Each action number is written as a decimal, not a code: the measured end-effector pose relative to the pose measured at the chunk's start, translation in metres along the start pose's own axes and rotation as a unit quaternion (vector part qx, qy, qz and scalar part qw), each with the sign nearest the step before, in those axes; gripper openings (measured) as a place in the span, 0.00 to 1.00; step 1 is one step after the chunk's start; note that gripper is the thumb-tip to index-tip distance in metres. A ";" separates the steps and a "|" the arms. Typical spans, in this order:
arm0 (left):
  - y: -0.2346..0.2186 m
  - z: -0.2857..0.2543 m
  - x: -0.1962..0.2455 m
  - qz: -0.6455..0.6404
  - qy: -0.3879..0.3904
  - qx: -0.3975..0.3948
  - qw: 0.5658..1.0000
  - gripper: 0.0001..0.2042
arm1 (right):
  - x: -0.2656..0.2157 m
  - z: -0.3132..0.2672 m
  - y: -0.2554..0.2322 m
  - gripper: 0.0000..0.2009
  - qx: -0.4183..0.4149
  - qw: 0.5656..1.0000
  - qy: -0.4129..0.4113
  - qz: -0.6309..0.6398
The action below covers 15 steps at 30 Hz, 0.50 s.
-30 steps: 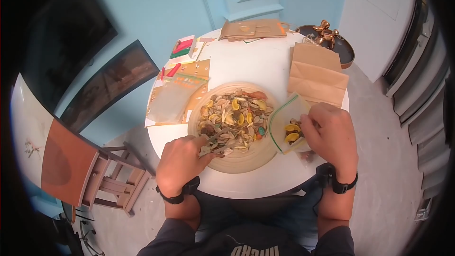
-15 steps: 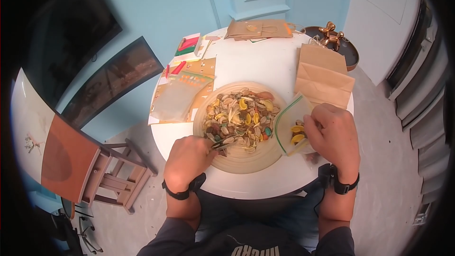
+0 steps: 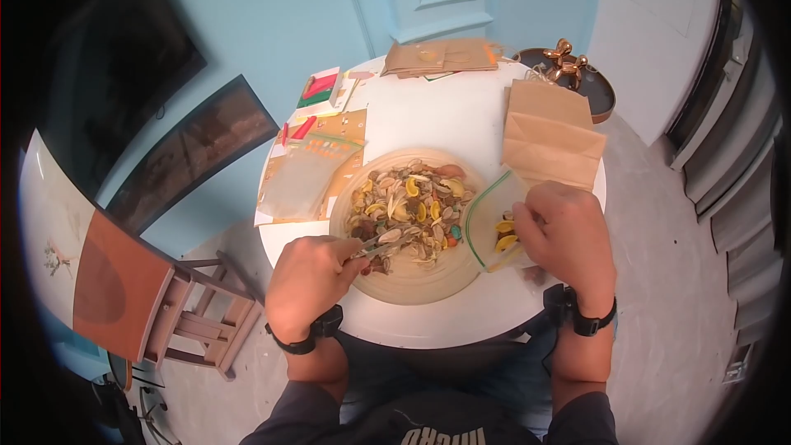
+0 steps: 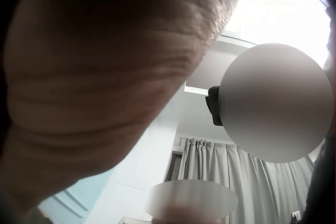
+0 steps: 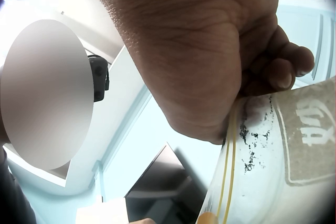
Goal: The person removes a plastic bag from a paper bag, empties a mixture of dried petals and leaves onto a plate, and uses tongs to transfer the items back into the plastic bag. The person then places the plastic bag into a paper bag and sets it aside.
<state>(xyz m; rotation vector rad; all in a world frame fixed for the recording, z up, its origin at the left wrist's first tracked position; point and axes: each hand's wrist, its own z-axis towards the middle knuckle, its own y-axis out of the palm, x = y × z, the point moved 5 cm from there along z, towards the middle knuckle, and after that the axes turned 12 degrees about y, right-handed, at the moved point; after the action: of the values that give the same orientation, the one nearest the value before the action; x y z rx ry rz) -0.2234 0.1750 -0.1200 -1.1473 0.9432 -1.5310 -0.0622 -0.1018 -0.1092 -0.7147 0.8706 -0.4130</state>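
Note:
My left hand [image 3: 309,284] holds metal tweezers [image 3: 383,245] whose tips reach over dried pieces in the round tray [image 3: 412,287]. Yellow, brown, orange and teal bits are mixed among the pale ones. At the tray's right, my right hand [image 3: 568,235] pinches the edge of a clear zip bag [image 3: 488,213] with a green seal line; yellow and dark pieces [image 3: 505,235] lie inside. In the right wrist view the fingers of that hand [image 5: 199,56] curl at the bag [image 5: 257,166], which bears a printed label. The left wrist view shows mostly the palm [image 4: 100,77]; its fingertips are hidden.
Brown paper bags stand at the right [image 3: 552,140] and lie at the back [image 3: 441,56]. An unfilled zip bag [image 3: 301,177] rests on patterned paper at the left, near a box with red and green items [image 3: 320,89]. A balloon-dog figure [image 3: 564,62] sits behind.
The left hand drew back towards me, then moved slightly forward again with the tweezers over the pieces. The right hand still grips the bag. The head view shifted right and back.

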 end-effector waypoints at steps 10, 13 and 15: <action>-0.003 0.049 0.050 0.002 0.082 0.020 0.996 0.16 | 0.007 0.002 -0.003 0.13 -0.002 1.000 0.001 0.015; 0.001 0.038 0.036 -0.010 0.034 0.020 0.999 0.16 | 0.011 0.001 -0.008 0.13 0.011 1.000 0.006 0.013; 0.010 0.031 0.024 0.011 0.008 -0.007 1.000 0.16 | 0.014 0.001 -0.011 0.13 0.016 1.000 0.015 0.021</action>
<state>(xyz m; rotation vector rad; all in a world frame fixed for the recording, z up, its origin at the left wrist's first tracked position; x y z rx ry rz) -0.1934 0.1483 -0.1164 -1.1320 0.9752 -1.5215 -0.0534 -0.1173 -0.1084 -0.6603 0.9043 -0.4004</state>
